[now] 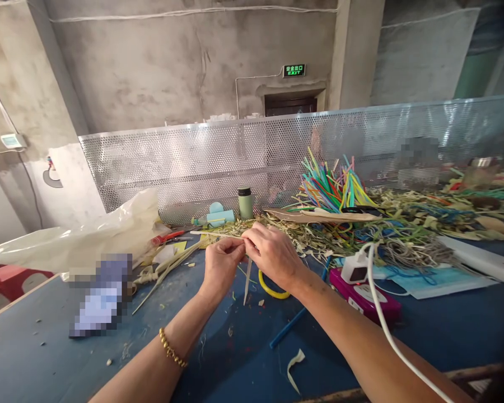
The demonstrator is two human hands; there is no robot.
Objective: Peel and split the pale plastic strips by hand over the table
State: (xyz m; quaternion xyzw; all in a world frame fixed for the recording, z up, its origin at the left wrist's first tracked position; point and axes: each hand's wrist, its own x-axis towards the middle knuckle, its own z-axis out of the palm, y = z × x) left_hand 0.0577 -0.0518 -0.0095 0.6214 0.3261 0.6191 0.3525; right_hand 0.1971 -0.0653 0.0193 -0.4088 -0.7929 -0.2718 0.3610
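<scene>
My left hand (223,264) and my right hand (274,256) meet over the blue tabletop, fingertips pinched together. Between them hangs a narrow pale strip (247,282), like dried husk, its pointed end downward. The fingers cover its upper part, so I cannot tell exactly how each one grips it. Just below my right hand lies a yellow ring (273,288), partly hidden by the wrist. Long pale fibre strands (172,266) lie to the left of my left hand.
A green bottle (245,204) stands behind the hands. Colourful sticks (334,182) rise from heaped dry husks at right. A magenta power strip (367,299) with a white charger sits beside my right forearm. A blue stick (288,327) lies nearer. Plastic sheeting (88,238) is at left.
</scene>
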